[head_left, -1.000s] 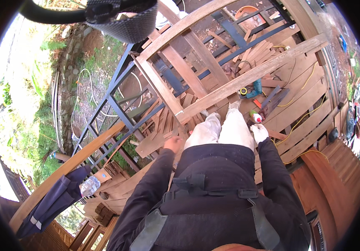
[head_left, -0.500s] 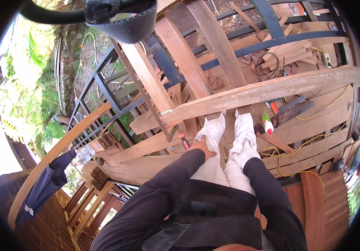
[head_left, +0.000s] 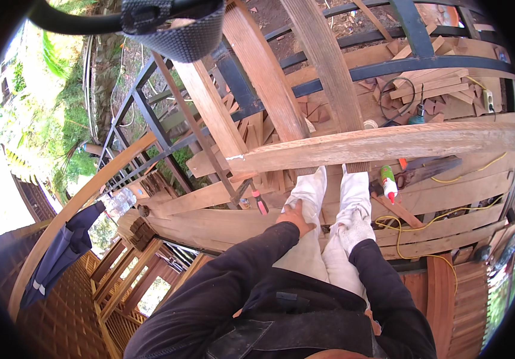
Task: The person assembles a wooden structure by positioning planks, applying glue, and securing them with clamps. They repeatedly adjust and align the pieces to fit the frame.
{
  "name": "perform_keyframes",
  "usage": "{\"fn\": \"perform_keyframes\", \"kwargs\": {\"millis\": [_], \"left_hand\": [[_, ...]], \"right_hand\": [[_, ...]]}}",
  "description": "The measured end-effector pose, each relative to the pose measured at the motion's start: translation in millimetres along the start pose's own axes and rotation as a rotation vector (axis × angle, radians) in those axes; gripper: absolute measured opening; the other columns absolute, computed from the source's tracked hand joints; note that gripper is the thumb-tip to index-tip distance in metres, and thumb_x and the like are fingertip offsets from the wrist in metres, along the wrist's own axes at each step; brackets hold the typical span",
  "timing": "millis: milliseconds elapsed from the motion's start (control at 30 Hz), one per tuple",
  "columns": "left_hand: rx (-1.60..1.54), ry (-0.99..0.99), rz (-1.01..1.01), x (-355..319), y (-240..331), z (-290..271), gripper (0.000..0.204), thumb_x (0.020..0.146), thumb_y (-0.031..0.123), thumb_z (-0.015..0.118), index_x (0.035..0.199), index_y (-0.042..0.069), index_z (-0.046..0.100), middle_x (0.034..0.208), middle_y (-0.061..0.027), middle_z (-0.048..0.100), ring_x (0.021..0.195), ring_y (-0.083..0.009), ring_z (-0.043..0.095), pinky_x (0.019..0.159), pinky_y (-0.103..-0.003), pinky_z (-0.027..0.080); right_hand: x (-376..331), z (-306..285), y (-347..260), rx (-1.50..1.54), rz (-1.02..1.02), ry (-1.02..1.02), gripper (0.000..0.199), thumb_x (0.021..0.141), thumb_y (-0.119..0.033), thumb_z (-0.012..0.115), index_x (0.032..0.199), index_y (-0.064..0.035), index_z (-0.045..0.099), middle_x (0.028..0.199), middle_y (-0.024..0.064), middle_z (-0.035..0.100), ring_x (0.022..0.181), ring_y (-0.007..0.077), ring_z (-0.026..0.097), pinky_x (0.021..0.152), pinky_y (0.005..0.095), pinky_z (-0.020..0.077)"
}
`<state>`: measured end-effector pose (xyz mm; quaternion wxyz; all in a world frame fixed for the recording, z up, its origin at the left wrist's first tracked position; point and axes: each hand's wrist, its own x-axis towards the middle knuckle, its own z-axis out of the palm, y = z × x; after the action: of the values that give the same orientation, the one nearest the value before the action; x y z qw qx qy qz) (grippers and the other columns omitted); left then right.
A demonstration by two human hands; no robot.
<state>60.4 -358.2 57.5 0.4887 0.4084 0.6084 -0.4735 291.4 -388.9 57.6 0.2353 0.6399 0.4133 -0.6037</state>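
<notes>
Above, grip: left hand point(head_left: 295, 216) lies bare and flat on the left thigh of the white trousers point(head_left: 311, 197), fingers loosely spread, gripping nothing.
Right hand: right hand point(head_left: 355, 228), in a white glove, rests on the right knee, fingers curled; whether anything is pinched inside cannot be told.
Near the knees: a red-tipped tool point(head_left: 260, 202) left, a glue bottle point(head_left: 388, 183) right, both on the planks.
Farther out: a long timber beam point(head_left: 383, 143) crosses beyond the legs; a yellow cable point(head_left: 416, 226) loops right.
</notes>
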Motion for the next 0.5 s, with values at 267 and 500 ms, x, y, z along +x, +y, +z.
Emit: {"fn": "perform_keyframes", "kwargs": {"millis": [267,500], "left_hand": [[0.003,-0.056,0.011,1,9,4,0.119,0.077,0.064,0.077,0.165,0.011,0.017,0.154,-0.0374,0.036,0.127,-0.0489,0.059,0.105,-0.049,0.051],[0.013,-0.04,0.021,3,9,7,0.119,0.077,0.065,0.077,0.165,0.012,0.018,0.154,-0.0361,0.037,0.126,-0.0484,0.06,0.105,-0.048,0.051]], "right_hand": [[11,-1,2,0.054,0.04,0.025,0.076,0.089,-0.036,0.062,0.151,0.004,0.044,0.148,0.0412,0.043,0.136,0.0507,0.049,0.117,0.0443,0.0412],[14,-3,1,0.058,-0.012,0.14,0.064,0.087,-0.03,0.065,0.141,0.0041,0.054,0.139,0.0362,0.052,0.129,0.0493,0.054,0.112,0.0472,0.0444]]}}
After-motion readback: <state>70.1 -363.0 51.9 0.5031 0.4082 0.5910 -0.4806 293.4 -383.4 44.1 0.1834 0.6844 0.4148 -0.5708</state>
